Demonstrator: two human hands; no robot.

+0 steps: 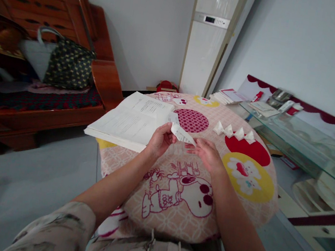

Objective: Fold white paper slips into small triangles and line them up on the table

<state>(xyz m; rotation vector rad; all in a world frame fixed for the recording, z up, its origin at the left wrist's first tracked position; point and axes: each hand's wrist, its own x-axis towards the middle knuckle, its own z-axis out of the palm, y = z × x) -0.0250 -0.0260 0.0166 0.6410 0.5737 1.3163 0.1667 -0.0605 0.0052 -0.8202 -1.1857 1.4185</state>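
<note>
A folded piece of printed paper point(183, 135) is held up over the round table between my two hands. My left hand point(162, 139) pinches its left end, with the fingers curled beneath. At the paper's pointed right end, my right hand point(208, 153) has its thumb and fingertips on the tip, the other fingers stretched loosely below. An open book point(127, 117) with printed pages lies to the left of the paper. On the right side of the table stands a row of several small folded white paper shapes point(229, 130).
A patterned tablecloth point(168, 226) covers the round table. A glass shelf point(303, 141) with cups and papers adjoins its right side, near a stack of booklets point(227, 96). A wooden sofa point(107, 87) holding bags stands left. A tall white air conditioner point(205, 43) stands behind.
</note>
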